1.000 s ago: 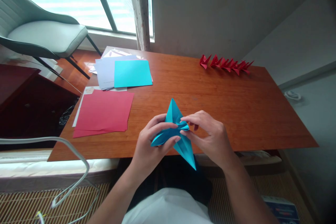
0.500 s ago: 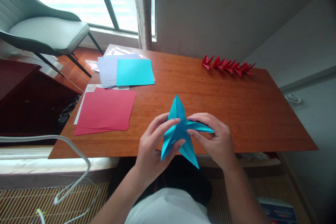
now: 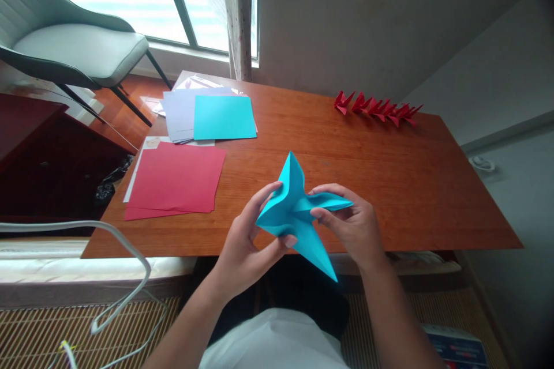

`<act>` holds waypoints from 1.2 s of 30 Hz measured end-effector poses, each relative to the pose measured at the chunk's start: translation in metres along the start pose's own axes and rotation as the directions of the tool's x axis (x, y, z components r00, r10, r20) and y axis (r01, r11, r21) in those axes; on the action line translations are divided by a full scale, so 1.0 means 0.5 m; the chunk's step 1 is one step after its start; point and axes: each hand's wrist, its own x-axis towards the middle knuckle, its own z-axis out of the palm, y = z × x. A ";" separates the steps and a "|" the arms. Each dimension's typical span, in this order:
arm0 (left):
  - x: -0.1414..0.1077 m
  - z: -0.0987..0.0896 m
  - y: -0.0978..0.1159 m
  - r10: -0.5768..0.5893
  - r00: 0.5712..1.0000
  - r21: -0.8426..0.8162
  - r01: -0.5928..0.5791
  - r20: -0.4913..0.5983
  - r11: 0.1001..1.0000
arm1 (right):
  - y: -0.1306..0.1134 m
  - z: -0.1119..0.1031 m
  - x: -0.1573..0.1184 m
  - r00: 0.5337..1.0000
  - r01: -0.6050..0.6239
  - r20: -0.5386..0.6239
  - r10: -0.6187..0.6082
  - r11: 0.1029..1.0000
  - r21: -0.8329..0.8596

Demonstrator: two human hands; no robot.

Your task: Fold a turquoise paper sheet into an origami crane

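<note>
Between my hands, above the table's front edge, is a folded blue paper [image 3: 298,207] with four pointed arms spread out like a star. My left hand [image 3: 249,242] grips its left side, the thumb on the near edge and the fingers around the far left edge, partly hidden behind the paper. With my right hand [image 3: 350,222] I pinch the right arm of the paper, thumb on the near side and fingers behind. One point of the paper aims away from me, another down toward my lap.
Several red folded paper figures [image 3: 376,108] stand in a row at the table's back right. Red sheets [image 3: 177,179] lie at the left, with a blue sheet [image 3: 225,117] and pale sheets [image 3: 179,115] behind. A white cable [image 3: 125,248] hangs at lower left; a chair [image 3: 82,52] stands beyond.
The blue paper has opened wider and flatter, its left point swinging outward. My left index finger has moved off the paper's top face to its far left edge.
</note>
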 end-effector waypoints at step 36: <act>-0.015 0.016 -0.004 0.341 0.940 0.511 -0.290 -0.005 0.809 | 0.029 0.004 -0.019 0.983 0.161 -0.057 -0.173 0.973 -0.167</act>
